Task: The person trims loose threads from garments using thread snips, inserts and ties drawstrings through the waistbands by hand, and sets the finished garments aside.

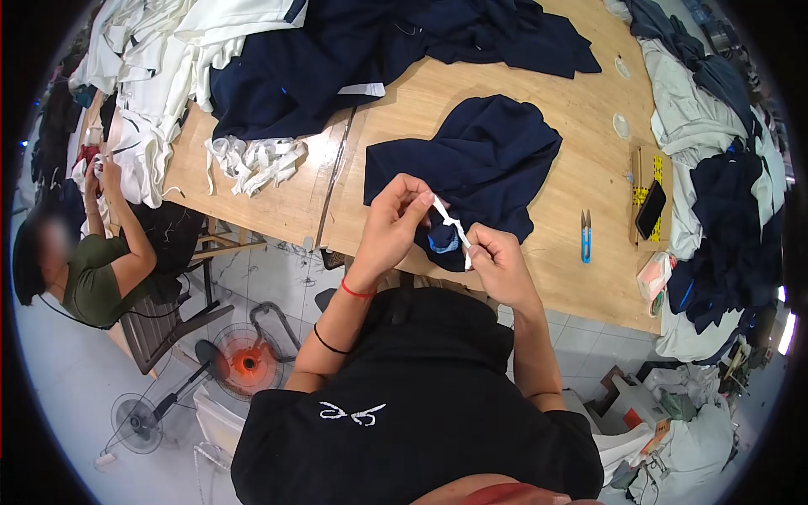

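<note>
Both my hands are closed on a white fabric strip [454, 224], which runs between them and looks twisted or knotted in the middle. My left hand [394, 220] pinches its upper end between thumb and fingers. Lower and to the right, my right hand [500, 263] grips the other end with the fingers curled in. Just behind the strip, at the table edge, lies a navy garment [488, 160], with a small bright blue patch showing near its opening between my hands.
Blue thread snips [586, 237] lie right of the garment. Further right are a cardboard box [643, 168] and a black phone [651, 209]. White strips [257, 164] and navy garments [311, 63] lie left and behind. A co-worker [105, 261] sits left, near a fan [247, 362].
</note>
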### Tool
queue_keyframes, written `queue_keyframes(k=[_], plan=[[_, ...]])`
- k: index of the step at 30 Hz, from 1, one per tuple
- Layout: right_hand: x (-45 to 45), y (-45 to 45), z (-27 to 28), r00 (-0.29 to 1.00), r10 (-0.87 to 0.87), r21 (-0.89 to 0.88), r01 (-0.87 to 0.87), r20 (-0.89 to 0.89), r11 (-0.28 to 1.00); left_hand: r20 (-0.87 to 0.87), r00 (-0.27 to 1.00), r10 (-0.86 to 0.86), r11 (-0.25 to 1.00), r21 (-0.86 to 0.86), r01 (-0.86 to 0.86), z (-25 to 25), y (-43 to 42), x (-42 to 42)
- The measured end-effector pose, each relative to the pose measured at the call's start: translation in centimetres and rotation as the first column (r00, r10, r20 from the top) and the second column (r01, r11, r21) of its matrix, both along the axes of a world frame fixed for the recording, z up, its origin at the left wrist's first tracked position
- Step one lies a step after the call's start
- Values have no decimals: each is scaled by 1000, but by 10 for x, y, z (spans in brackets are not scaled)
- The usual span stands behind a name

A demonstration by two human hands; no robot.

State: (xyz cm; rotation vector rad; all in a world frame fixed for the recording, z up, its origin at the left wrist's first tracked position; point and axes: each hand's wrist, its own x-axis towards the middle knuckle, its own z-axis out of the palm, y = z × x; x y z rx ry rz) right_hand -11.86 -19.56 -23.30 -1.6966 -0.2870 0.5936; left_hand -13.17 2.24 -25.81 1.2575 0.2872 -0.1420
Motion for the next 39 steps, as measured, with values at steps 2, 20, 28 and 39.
queue_keyframes(k=[2, 20, 28, 39], plan=[[1, 1, -3, 1000, -4, 54, 4, 10, 999, 11, 998, -62, 952, -298, 62, 4, -1, 1], [-6, 0, -2, 987, -64, -118, 82, 149, 990, 28, 943, -331, 943, 44, 330, 15, 36, -6], [16, 22, -2, 950, 61, -321, 43, 307, 946, 119, 904, -411, 540, 831, 136, 31, 21, -25], [31, 0, 8, 981, -33, -180, 69, 193, 981, 214, 835, -506, 464, 884, 54, 16, 10, 0]])
